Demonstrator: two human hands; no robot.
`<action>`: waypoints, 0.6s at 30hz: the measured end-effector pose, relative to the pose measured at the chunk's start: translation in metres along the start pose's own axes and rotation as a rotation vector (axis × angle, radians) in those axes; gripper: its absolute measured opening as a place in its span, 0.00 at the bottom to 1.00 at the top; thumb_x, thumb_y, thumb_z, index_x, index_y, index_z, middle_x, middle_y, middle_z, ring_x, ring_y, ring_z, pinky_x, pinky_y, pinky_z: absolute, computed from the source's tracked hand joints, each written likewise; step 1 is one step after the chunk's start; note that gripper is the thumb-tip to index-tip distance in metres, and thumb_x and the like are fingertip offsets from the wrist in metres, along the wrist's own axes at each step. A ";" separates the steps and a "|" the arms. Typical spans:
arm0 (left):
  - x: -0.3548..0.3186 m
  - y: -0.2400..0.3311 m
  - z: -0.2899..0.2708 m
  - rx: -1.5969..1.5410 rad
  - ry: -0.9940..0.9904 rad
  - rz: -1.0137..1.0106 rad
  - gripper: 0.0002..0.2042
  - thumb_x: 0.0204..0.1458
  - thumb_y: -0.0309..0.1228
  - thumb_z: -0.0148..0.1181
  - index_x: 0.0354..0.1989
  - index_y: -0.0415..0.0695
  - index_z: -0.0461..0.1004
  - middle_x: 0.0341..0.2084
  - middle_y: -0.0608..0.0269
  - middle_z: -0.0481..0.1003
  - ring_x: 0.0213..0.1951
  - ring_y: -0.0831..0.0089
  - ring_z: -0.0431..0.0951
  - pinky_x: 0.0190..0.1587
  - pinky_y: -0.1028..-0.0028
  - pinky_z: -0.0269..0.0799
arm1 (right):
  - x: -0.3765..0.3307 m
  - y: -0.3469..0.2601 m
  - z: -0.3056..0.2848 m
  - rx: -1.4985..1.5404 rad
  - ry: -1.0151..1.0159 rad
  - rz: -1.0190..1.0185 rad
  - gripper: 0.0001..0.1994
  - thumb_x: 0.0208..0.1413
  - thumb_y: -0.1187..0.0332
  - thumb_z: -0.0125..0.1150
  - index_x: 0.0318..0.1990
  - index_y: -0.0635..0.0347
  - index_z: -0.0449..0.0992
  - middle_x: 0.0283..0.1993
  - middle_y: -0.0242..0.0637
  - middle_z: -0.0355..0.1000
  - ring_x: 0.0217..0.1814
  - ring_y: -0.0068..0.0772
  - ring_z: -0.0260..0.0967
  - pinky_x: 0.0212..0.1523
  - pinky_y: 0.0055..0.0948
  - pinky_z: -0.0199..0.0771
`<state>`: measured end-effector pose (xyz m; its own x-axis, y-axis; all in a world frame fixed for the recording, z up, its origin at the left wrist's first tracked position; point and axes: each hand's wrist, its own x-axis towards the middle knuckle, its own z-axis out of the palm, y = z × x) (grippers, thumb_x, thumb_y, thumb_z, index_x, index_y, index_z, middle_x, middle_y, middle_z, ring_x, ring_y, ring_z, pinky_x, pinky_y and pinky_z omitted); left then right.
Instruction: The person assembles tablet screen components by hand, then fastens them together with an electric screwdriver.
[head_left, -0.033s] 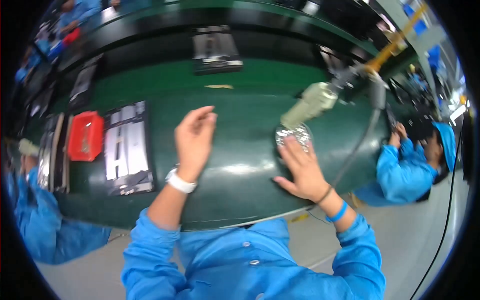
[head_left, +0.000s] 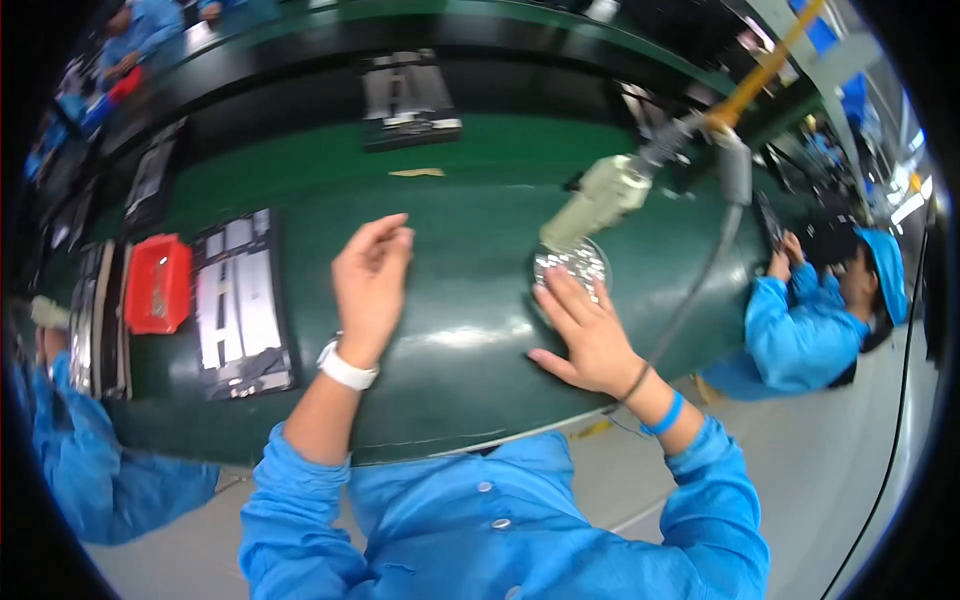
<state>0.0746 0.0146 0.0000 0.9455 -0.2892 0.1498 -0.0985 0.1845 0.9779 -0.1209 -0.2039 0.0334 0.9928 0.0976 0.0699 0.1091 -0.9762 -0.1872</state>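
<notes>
My right hand (head_left: 590, 345) lies palm down with its fingers stretched out. Its fingertips overlap the near edge of a round dish (head_left: 598, 262) full of small shiny metal pieces, too small to name. A pale green power screwdriver (head_left: 595, 205), hanging by its upper end, has its lower end just above the dish's far side; neither hand holds it. Over the middle of the bench, my left hand (head_left: 370, 285) is loosely bent, its fingers partly curled and nothing visible in them. Nearest to it on the left is a flat black-and-silver panel device (head_left: 240, 305).
Left of the panel, a red tray (head_left: 158, 285) holds small pieces. Another panel device (head_left: 410, 98) rests at the far side of the green bench (head_left: 450, 400). A grey cable (head_left: 700, 295) hangs right of my right hand. A co-worker (head_left: 810, 320) sits at the right.
The whole view has shifted slightly, so the bench and things appear a little farther left. Both hands keep about the same pose, the right one still at the dish.
</notes>
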 end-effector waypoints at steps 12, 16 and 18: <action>-0.011 0.004 0.002 0.013 -0.013 -0.018 0.11 0.59 0.25 0.61 0.48 0.37 0.77 0.35 0.67 0.77 0.34 0.83 0.74 0.39 0.80 0.71 | -0.010 0.030 0.000 0.013 0.181 -0.072 0.37 0.46 0.55 0.71 0.64 0.60 0.66 0.70 0.53 0.57 0.73 0.54 0.54 0.69 0.59 0.53; -0.050 0.080 0.043 -0.151 -0.418 -0.173 0.12 0.58 0.26 0.61 0.49 0.39 0.77 0.37 0.63 0.79 0.39 0.77 0.78 0.44 0.75 0.75 | 0.014 0.049 0.035 0.116 0.380 0.154 0.44 0.39 0.57 0.76 0.64 0.65 0.64 0.70 0.58 0.55 0.69 0.62 0.55 0.68 0.47 0.56; -0.083 0.116 0.078 -0.694 -0.795 -0.178 0.13 0.57 0.29 0.63 0.49 0.39 0.76 0.36 0.61 0.79 0.39 0.72 0.79 0.42 0.70 0.76 | 0.017 0.016 0.033 0.443 0.507 0.369 0.44 0.40 0.61 0.77 0.65 0.66 0.62 0.68 0.57 0.58 0.69 0.56 0.56 0.70 0.46 0.54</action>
<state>-0.0392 -0.0130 0.1129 0.4307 -0.8475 0.3103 0.4557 0.5010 0.7358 -0.1010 -0.2115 -0.0010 0.8363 -0.4241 0.3475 -0.1087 -0.7495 -0.6531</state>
